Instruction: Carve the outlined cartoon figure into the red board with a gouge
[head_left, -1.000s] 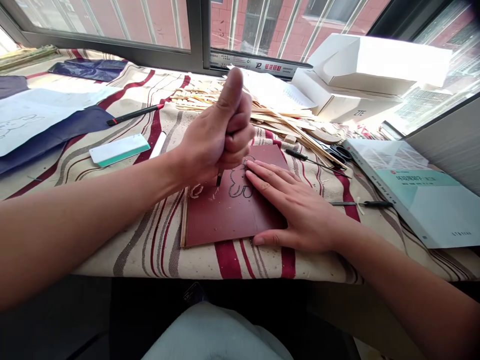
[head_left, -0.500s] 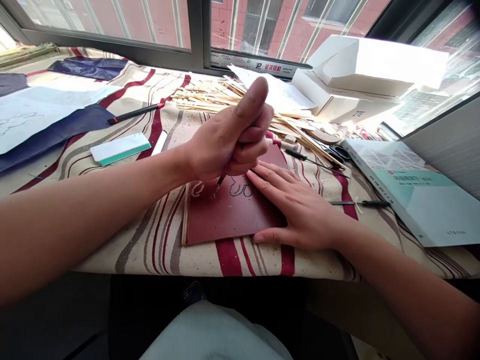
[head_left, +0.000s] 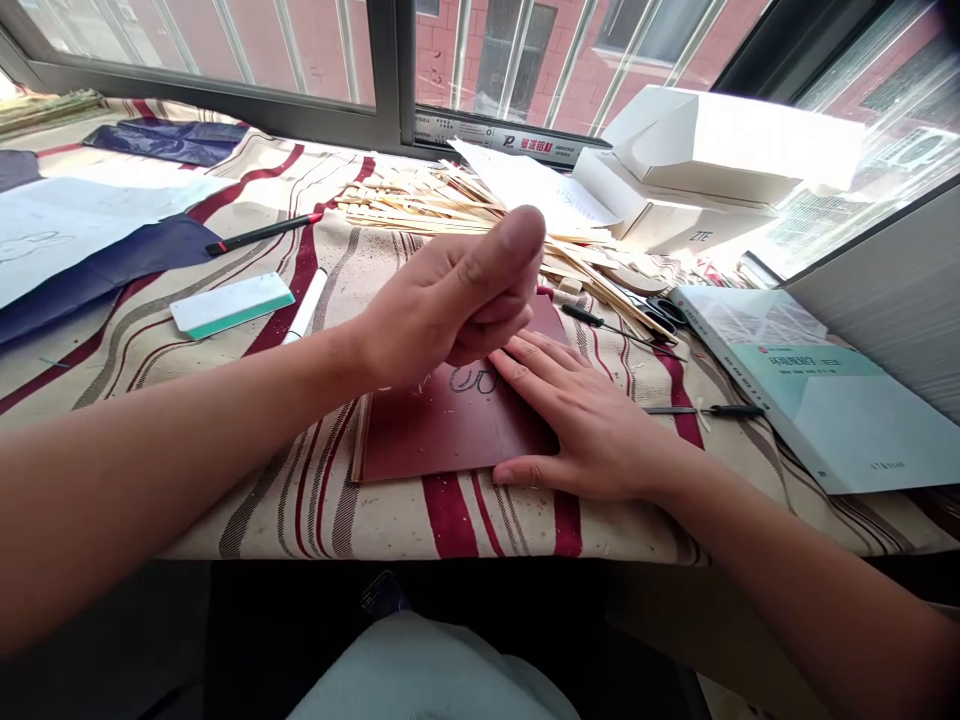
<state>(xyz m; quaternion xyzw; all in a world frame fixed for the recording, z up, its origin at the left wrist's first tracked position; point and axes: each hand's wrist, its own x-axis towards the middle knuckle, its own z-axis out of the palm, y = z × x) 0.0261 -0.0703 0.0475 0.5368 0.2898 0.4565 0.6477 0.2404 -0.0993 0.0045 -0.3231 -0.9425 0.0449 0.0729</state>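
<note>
evidently the step in hand is working along the dark outline (head_left: pixel 472 381) on the reddish-brown board (head_left: pixel 435 445), which lies on the striped cloth (head_left: pixel 255 510) directly before the person. the left hand (head_left: pixel 465 305) is curled into a closed fist above it, thumb uppermost; i cannot tell what it grips, since its underside is hidden. the right hand (head_left: pixel 577 420) lies flat across the board's right part, fingers extended, grasping nothing. the next move probably calls for steady left-hand control, with the right fingertips kept clear.

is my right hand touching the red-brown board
Touching: in the head view, your right hand rests on the red-brown board, fingers spread across its surface.
</note>
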